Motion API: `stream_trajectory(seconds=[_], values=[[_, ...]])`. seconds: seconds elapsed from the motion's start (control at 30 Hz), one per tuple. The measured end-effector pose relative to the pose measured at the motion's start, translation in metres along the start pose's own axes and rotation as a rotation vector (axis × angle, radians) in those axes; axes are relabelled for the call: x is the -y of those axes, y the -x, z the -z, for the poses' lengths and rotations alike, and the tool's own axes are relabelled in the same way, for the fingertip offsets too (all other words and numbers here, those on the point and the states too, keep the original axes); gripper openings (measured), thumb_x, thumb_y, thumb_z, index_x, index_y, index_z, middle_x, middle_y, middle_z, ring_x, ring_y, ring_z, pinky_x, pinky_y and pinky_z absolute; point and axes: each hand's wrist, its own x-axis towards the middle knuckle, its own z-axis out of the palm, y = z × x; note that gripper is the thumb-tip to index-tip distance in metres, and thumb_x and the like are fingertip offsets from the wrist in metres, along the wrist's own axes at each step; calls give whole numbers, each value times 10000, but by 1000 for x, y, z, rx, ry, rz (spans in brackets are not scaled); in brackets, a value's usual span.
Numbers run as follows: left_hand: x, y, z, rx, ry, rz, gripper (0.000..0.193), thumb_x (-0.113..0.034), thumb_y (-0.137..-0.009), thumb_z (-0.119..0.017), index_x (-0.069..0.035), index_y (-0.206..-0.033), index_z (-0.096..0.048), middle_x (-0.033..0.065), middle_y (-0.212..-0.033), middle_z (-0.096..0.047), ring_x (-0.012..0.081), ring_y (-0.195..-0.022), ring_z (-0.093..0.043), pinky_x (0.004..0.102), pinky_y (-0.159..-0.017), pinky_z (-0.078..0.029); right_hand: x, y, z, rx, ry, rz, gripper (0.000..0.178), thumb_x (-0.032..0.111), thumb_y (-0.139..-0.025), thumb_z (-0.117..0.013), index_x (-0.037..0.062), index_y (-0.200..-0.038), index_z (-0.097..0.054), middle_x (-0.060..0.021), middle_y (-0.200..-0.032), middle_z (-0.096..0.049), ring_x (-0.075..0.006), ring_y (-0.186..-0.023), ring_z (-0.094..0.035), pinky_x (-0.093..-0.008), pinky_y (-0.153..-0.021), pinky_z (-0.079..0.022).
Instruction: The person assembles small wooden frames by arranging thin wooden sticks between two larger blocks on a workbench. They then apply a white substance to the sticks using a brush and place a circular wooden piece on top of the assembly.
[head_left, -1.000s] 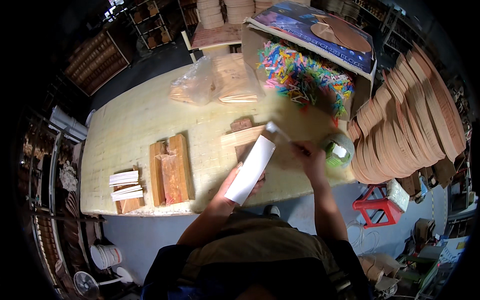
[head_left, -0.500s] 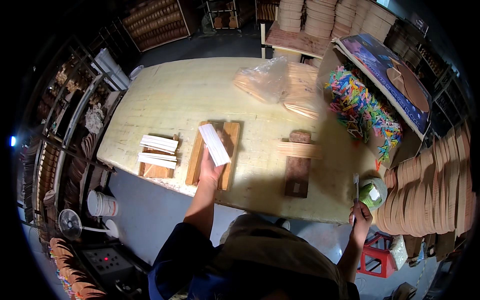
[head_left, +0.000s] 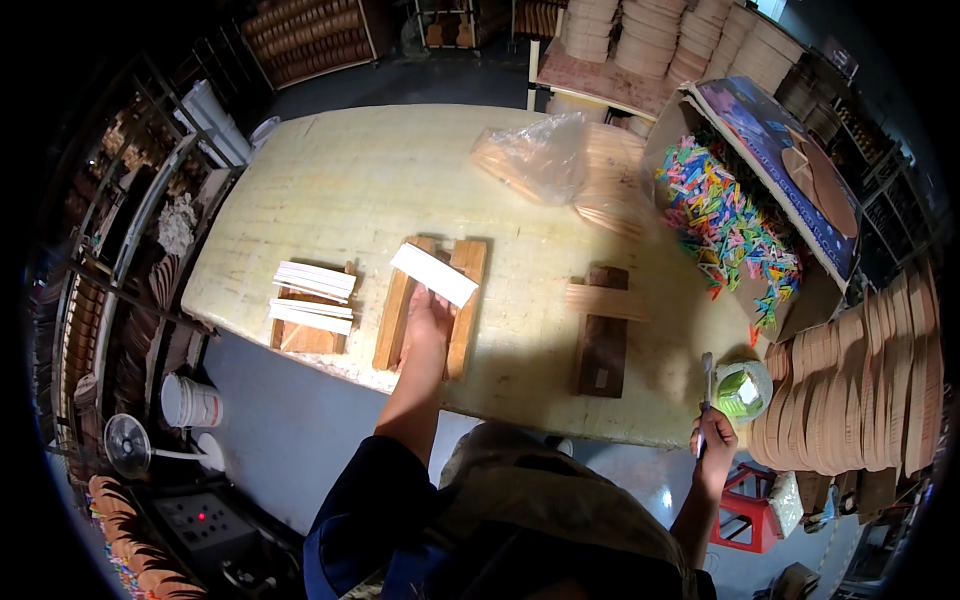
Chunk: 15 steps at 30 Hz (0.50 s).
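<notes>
My left hand [head_left: 427,318] is closed at the near edge of a bundle of white strips [head_left: 434,275], its fingertips partly hidden beneath. The bundle lies slantwise across the far part of a wooden frame with two rails [head_left: 465,317]; I cannot tell whether it rests on them. In my right hand [head_left: 714,436], a slim brush [head_left: 707,376] points away from me, beside a round tub with green inside [head_left: 743,390]. Left of the frame, more white strips [head_left: 312,281] lie in two groups on a wooden block [head_left: 310,337].
Pale wooden strips [head_left: 607,301] cross a dark wooden block [head_left: 601,357]. Farther back on the table [head_left: 330,190] lies a clear plastic bag [head_left: 545,155] with wood strips. A carton [head_left: 820,225] spills colourful clips [head_left: 720,215] at right, above stacked curved wood pieces [head_left: 850,385].
My left hand has turned the white bundle from a steep tilt to a flatter slant across the frame. My right hand with the brush has shifted slightly left, apart from the tub.
</notes>
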Motion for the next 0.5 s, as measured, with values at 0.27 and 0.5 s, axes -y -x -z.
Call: stream_trajectory(seconds=[0.27, 0.5], values=[[24, 58, -56, 103, -993, -643, 269, -48, -885, -636, -21, -1138, -550, 110, -1058, -586, 210, -947, -568, 323, -838, -468, -8, 8, 9, -56, -13, -31, 156, 109, -938, -586, -11, -1011, -652, -50, -741, -602, -80, -473, -465, -218, -410, -314], [103, 109, -160, 1138, -1728, -928, 553, -214, -712, -785, -69, -1212, -601, 100, -1127, -587, 304, -1054, -527, 425, -911, -423, -7, 9, 22, -51, -63, -19, 188, 156, -945, -606, -8, -1019, -661, -42, -742, -610, -73, -496, -476, -216, -427, -319]])
